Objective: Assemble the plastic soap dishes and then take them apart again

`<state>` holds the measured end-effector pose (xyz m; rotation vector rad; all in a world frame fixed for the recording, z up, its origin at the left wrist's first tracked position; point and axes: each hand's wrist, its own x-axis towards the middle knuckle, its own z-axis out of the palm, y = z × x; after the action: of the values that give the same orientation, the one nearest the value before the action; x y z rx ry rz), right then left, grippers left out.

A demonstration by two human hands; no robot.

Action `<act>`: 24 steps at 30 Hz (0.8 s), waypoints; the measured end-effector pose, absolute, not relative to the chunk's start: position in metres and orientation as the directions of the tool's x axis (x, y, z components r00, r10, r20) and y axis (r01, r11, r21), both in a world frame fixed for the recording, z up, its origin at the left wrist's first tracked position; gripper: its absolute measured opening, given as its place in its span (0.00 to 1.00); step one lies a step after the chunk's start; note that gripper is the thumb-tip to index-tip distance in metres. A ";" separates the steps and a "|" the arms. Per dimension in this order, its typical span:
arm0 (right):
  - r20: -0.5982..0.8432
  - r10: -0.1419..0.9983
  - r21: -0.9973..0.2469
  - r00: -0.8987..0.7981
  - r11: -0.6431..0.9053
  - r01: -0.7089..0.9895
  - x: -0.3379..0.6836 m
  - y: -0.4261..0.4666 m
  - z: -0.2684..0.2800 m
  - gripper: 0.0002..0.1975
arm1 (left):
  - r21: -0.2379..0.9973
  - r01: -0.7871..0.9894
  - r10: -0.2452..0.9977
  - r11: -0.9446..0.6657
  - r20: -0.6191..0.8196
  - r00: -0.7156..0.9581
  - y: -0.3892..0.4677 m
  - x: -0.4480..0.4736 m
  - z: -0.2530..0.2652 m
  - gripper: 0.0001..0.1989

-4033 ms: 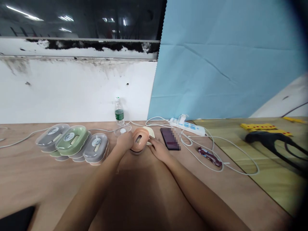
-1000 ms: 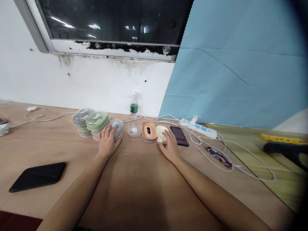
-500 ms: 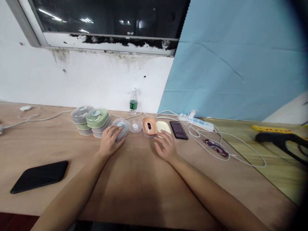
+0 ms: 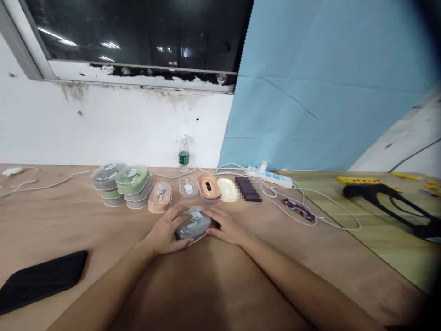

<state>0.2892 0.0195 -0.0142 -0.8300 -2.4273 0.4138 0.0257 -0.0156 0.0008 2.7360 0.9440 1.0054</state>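
Note:
Both hands are around a grey lidded box (image 4: 193, 224) with a clear top and a round label, low over or on the table in front of me. My left hand (image 4: 171, 231) grips its left side, thumb at the near edge. On the opposite side my right hand (image 4: 222, 225) presses with curled fingers. Just behind lies a pink box (image 4: 160, 197) of the same shape. Farther back are a clear lid (image 4: 188, 187), an orange box (image 4: 208, 186) with a slot in its top, and a cream-coloured piece (image 4: 227, 190).
Stacked grey and green boxes (image 4: 133, 181) stand at the left back. A bottle (image 4: 183, 154) is by the wall. Rightward are a phone (image 4: 248, 189), a power strip (image 4: 270, 177) with loose cables, and a dark red packet (image 4: 299, 209). A black flat case (image 4: 44, 280) lies near left.
The grey box has come toward me and rightward in my left hand, uncovering the pink box. My right hand has left the cream piece and taken the grey box's right side.

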 end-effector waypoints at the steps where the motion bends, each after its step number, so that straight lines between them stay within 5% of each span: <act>1: 0.397 0.641 -0.456 -0.657 0.759 0.465 0.290 0.020 -0.015 0.32 | 0.300 0.533 0.601 -0.791 0.541 0.588 -0.016 0.024 0.001 0.28; 10: 0.537 0.700 -0.552 -0.470 0.713 0.432 0.297 0.021 -0.024 0.29 | 0.510 0.481 0.701 -0.713 0.527 0.481 -0.018 0.023 -0.002 0.26; 15: 0.597 0.632 -0.456 -0.494 0.774 0.439 0.297 0.021 -0.018 0.28 | 0.710 0.509 0.841 -0.487 0.538 0.055 -0.010 0.016 -0.008 0.23; 20: 0.505 0.553 -0.373 -0.663 0.832 0.410 0.293 0.022 -0.009 0.28 | 0.802 0.490 0.800 -0.342 0.522 -0.296 0.005 0.011 0.000 0.23; 24: 0.430 0.565 -0.395 -0.704 0.819 0.416 0.292 0.022 -0.012 0.24 | 0.939 0.270 0.822 -0.213 0.322 -0.470 0.028 0.019 0.013 0.22</act>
<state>0.2923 0.0215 -0.0117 -0.7220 -2.4548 0.3633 0.0192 0.0282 0.0129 1.2858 1.6227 1.7270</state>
